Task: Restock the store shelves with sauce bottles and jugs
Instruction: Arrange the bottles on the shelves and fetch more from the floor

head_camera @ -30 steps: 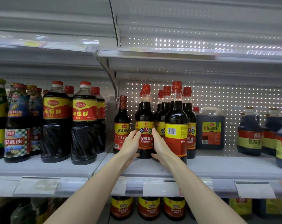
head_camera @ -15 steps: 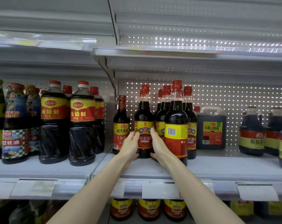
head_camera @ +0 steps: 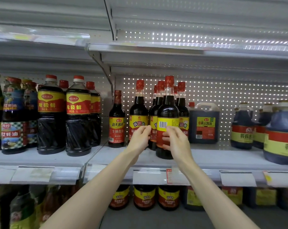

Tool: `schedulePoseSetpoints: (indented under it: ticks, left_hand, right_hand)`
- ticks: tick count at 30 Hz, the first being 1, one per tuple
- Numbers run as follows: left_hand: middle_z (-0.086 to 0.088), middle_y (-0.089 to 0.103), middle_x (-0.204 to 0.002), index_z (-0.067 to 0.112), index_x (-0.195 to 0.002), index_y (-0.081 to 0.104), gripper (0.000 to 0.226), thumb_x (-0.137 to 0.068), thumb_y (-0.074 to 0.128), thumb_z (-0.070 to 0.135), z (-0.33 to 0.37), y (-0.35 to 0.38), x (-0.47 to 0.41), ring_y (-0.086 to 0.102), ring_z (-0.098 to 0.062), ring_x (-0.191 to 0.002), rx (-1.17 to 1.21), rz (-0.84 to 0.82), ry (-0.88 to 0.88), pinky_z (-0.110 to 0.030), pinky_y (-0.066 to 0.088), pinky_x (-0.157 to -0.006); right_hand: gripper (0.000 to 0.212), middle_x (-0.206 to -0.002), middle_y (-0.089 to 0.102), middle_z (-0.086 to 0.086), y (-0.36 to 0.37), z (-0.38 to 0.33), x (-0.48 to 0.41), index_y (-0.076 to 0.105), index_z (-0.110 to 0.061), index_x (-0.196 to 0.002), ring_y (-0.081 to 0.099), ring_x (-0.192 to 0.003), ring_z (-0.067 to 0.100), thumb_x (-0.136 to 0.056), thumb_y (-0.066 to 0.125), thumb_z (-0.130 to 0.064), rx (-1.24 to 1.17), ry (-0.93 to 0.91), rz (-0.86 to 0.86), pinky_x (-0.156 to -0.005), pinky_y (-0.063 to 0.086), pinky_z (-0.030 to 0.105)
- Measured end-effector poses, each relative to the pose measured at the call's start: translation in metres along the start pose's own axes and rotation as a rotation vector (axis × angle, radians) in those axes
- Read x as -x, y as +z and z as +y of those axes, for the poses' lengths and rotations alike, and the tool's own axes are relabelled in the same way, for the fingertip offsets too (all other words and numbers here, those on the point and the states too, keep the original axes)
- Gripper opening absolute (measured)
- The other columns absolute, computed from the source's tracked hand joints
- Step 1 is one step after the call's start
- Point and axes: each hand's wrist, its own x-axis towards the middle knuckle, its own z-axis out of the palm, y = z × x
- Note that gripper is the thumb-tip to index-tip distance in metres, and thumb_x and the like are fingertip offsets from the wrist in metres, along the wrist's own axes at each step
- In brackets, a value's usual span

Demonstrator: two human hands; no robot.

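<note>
Dark sauce bottle (head_camera: 168, 113), barcode outward at shelf (head_camera: 214, 156) front, gripped by right hand (head_camera: 178, 142), left hand (head_camera: 140, 139) curled at 9 o'clock, hold unclear; mostly stocked, label-turning seemingly outstanding.

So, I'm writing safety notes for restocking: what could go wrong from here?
The front bottle stands ahead of its row, near the lip of the shelf, with the right hand gripping it; a slip while turning it could tip it off. The left hand is right by the tall, close-packed bottles behind, so a nudge might topple them. The barcode faces outward; left so, shoppers won't see the label.
</note>
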Motion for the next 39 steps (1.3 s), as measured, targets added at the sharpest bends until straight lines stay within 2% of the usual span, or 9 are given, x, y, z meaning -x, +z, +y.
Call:
schedulePoseSetpoints:
  ticks: [2,8,10,15,18,24,27,32,39]
  left_hand:
    - [0.012,0.057,-0.099,0.019,-0.122,0.050,0.028,-0.103,0.037,0.035,0.001,0.013,0.002,0.054,-0.006,-0.095,0.001,-0.014,0.001,-0.028,0.042,-0.081]
    - [0.000,0.053,-0.131,0.017,-0.136,0.044,0.041,-0.103,0.034,0.040,0.003,0.032,-0.002,0.051,-0.015,-0.115,0.025,-0.039,-0.060,-0.034,0.043,-0.093]
    - [0.001,0.053,-0.128,0.019,-0.135,0.043,0.041,-0.103,0.032,0.042,0.005,0.034,-0.001,0.052,-0.016,-0.111,0.055,-0.071,-0.083,-0.034,0.045,-0.086]
    - [0.003,0.051,-0.110,0.022,-0.119,0.042,0.029,-0.103,0.032,0.043,0.009,0.027,0.004,0.051,-0.017,-0.104,0.013,-0.035,-0.070,-0.037,0.043,-0.084]
    - [0.004,0.056,-0.097,0.019,-0.119,0.046,0.029,-0.102,0.035,0.041,0.007,0.020,0.013,0.057,-0.012,-0.091,-0.065,-0.003,0.006,-0.028,0.048,-0.072]
    - [-0.001,0.060,-0.106,0.021,-0.113,0.051,0.020,-0.100,0.044,0.035,0.004,0.002,0.021,0.058,-0.011,-0.093,-0.148,0.076,0.062,-0.030,0.051,-0.078]
    - [-0.002,0.056,-0.121,0.018,-0.124,0.047,0.027,-0.101,0.044,0.031,0.004,-0.002,0.015,0.055,-0.011,-0.098,-0.107,0.029,0.026,-0.023,0.048,-0.069]
    - [-0.002,0.046,-0.141,0.022,-0.145,0.034,0.046,-0.102,0.042,0.035,0.002,0.003,0.010,0.046,-0.022,-0.126,0.022,-0.104,-0.092,-0.041,0.041,-0.098]
    - [0.001,0.060,-0.115,0.020,-0.129,0.044,0.036,-0.096,0.054,0.031,0.001,-0.009,0.018,0.060,-0.015,-0.103,-0.141,-0.050,0.044,-0.026,0.050,-0.071]
  right_hand:
    - [0.021,-0.113,0.058,-0.003,-0.014,0.001,0.000,0.052,-0.025,-0.118,0.057,-0.106,0.013,-0.100,0.044,-0.034,0.032,-0.034,0.043,-0.094,0.052,0.038]
    - [0.049,-0.144,0.039,0.003,-0.029,0.000,-0.006,0.032,-0.025,-0.147,0.042,-0.129,0.019,-0.101,0.041,-0.039,0.129,0.056,-0.080,-0.107,0.041,0.045]
    - [0.052,-0.147,0.033,0.004,-0.027,0.000,-0.008,0.029,-0.025,-0.149,0.038,-0.132,0.021,-0.101,0.040,-0.040,0.156,0.057,-0.090,-0.109,0.039,0.046]
    - [0.053,-0.148,0.036,0.001,-0.028,-0.002,-0.010,0.024,-0.024,-0.151,0.039,-0.132,0.019,-0.102,0.040,-0.038,0.088,0.087,-0.152,-0.107,0.039,0.038]
    - [0.046,-0.138,0.049,-0.003,-0.026,-0.003,-0.010,0.032,-0.028,-0.146,0.049,-0.123,0.015,-0.101,0.042,-0.035,0.023,0.075,-0.197,-0.102,0.043,0.034]
    - [0.046,-0.136,0.052,-0.004,-0.013,-0.001,-0.015,0.037,-0.028,-0.144,0.052,-0.118,0.014,-0.100,0.045,-0.037,-0.003,0.094,-0.231,-0.100,0.045,0.034]
    - [0.042,-0.133,0.053,-0.003,-0.011,-0.001,-0.014,0.041,-0.028,-0.141,0.052,-0.112,0.012,-0.100,0.044,-0.036,0.041,0.093,-0.189,-0.094,0.046,0.032]
    - [0.059,-0.141,0.042,0.002,-0.006,0.004,-0.007,0.026,-0.029,-0.149,0.047,-0.124,0.019,-0.096,0.052,-0.040,0.218,0.029,-0.078,-0.103,0.045,0.041]
    - [0.049,-0.135,0.052,-0.003,-0.004,0.004,-0.009,0.034,-0.028,-0.145,0.054,-0.113,0.010,-0.099,0.050,-0.032,0.092,0.025,-0.161,-0.090,0.048,0.027]
